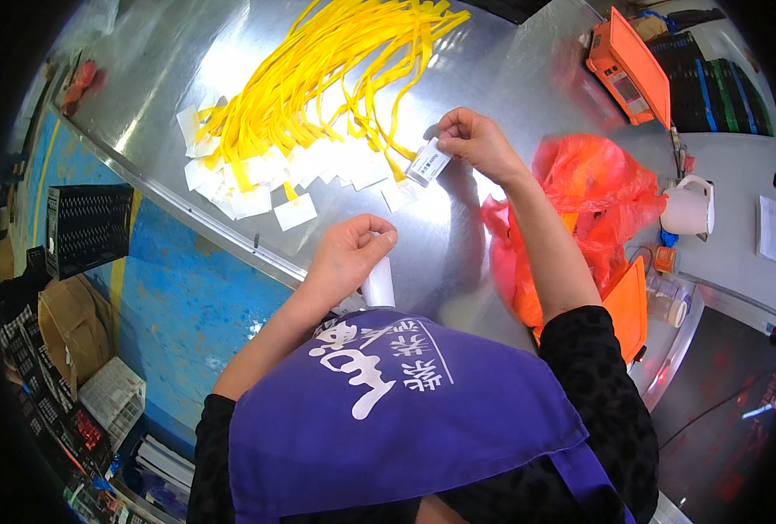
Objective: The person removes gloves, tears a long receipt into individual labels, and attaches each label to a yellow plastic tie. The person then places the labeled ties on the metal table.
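A small printed white label (427, 163) is pinched between the thumb and fingertips of my right hand (480, 144). It lies against the end of a yellow strap, beside the other white tags. My left hand (351, 253) is closed nearer to me, fingers curled together, with a white paper strip (377, 284) hanging from under its fingertips. Beyond both hands, a bundle of yellow straps (309, 79) fans over the metal table (466, 227). White tags (294, 211) sit at the near ends of the straps, overlapping one another.
A crumpled red plastic bag (593, 188) lies beside my right forearm. Behind it stand an orange scale (630, 70) and a white mug (689, 208). Left of the table's edge are a blue floor (187, 288), a black crate (87, 227) and a brown paper bag (74, 327).
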`<state>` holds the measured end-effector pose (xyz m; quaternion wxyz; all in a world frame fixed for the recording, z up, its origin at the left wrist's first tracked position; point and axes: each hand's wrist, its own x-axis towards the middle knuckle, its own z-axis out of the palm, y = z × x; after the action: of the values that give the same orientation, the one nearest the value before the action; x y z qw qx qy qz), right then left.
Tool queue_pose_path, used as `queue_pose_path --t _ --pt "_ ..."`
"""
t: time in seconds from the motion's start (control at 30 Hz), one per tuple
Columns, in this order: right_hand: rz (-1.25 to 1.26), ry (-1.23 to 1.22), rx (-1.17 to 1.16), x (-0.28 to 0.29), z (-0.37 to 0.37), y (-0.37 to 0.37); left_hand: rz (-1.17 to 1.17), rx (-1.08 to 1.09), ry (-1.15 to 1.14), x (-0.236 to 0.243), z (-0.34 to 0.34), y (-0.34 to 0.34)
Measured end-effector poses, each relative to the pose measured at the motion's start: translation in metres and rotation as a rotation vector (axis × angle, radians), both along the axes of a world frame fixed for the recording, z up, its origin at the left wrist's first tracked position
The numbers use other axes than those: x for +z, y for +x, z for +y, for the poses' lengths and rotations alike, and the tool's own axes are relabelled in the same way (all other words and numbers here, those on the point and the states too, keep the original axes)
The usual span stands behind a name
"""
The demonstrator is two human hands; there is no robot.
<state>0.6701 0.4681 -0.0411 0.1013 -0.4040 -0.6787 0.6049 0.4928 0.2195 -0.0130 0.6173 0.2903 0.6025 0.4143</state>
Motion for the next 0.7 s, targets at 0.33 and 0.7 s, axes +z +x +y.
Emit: queue_pose_path --t 0.33,0.7 --pt "-0.040 0.034 0.105 -0.011 0.003 -0.011 -0.024 0.010 -0.018 -0.011 -0.005 0.000" --pt "-0.082 0.076 0.123 -0.019 0.004 -0.007 -0.035 0.006 -0.026 -0.015 -0.005 0.000"
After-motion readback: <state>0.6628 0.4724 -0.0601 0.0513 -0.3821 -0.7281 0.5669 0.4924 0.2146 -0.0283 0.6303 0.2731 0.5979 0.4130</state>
